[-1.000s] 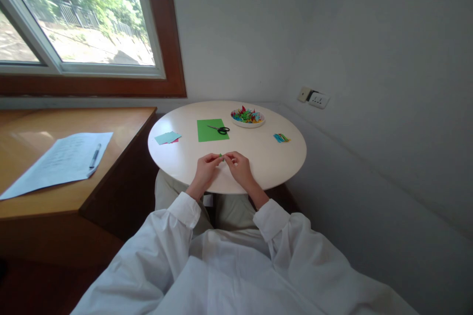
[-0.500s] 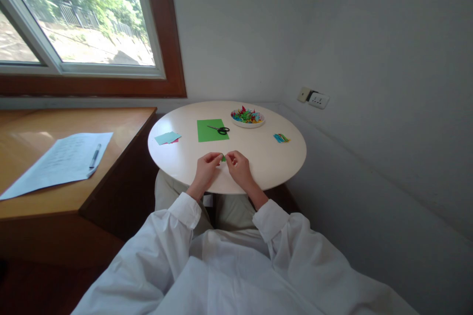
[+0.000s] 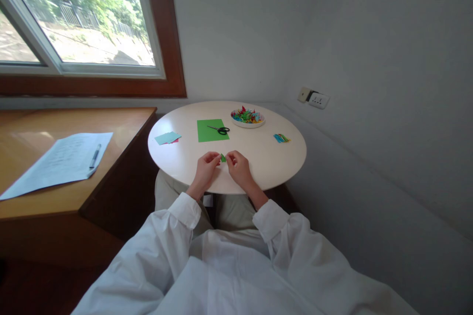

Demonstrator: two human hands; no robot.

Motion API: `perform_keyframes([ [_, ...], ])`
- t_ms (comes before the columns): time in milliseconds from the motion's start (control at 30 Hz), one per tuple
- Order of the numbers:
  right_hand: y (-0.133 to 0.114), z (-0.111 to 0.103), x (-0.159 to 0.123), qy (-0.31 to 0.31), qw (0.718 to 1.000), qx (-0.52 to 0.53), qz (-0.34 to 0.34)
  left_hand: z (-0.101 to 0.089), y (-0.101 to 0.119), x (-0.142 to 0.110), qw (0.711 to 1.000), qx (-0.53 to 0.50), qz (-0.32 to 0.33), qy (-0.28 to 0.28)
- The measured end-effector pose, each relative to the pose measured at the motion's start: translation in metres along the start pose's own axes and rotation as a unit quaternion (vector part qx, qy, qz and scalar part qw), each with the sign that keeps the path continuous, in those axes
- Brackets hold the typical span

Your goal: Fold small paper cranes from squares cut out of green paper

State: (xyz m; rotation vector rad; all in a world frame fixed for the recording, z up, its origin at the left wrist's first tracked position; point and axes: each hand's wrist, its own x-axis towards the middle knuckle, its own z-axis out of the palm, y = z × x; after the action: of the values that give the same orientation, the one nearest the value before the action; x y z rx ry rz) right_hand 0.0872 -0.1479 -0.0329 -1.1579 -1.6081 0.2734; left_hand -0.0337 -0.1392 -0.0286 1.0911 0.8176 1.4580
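Over the near part of the round table (image 3: 185,160), a small folded piece of green paper (image 3: 223,158) is pinched between my two hands. My left hand (image 3: 205,167) grips its left side with thumb and fingertips. On the other side, my right hand (image 3: 239,167) has thumb and fingers closed on it. Its exact folded shape is too small to make out. Beyond my hands lies a green paper sheet (image 3: 204,134) with black-handled scissors (image 3: 222,131) resting on it.
A white bowl (image 3: 248,125) of colourful folded paper stands at the back. Blue, yellow and green paper strips (image 3: 281,138) lie right; light-blue paper (image 3: 167,138) over pink lies left. A wooden desk (image 3: 125,130) beside the table bears a printed sheet (image 3: 62,160) and pen (image 3: 95,156).
Slightly more of the green paper shows between my fingertips. Both hands stay in nearly the same place, and the things on the table have not moved.
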Motion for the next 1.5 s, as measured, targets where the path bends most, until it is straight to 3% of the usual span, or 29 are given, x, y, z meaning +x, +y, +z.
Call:
perform_keyframes([
  [367, 0.001, 0.001, 0.000, -0.021, 1.000, 0.010, 0.012, 0.002, 0.002, -0.002, 1.000, 0.022, -0.003, -0.012],
  [667, -0.006, -0.002, -0.002, -0.008, 0.998, 0.043, 0.034, -0.003, -0.005, 0.003, 0.999, 0.001, 0.019, 0.031],
  [1067, -0.002, 0.001, -0.002, -0.033, 0.997, 0.064, 0.027, -0.003, -0.006, 0.001, 0.999, -0.032, 0.004, -0.012],
  [1500, 0.005, 0.001, 0.001, -0.038, 0.991, 0.105, 0.071, -0.002, -0.003, -0.002, 1.000, 0.010, -0.005, -0.025],
])
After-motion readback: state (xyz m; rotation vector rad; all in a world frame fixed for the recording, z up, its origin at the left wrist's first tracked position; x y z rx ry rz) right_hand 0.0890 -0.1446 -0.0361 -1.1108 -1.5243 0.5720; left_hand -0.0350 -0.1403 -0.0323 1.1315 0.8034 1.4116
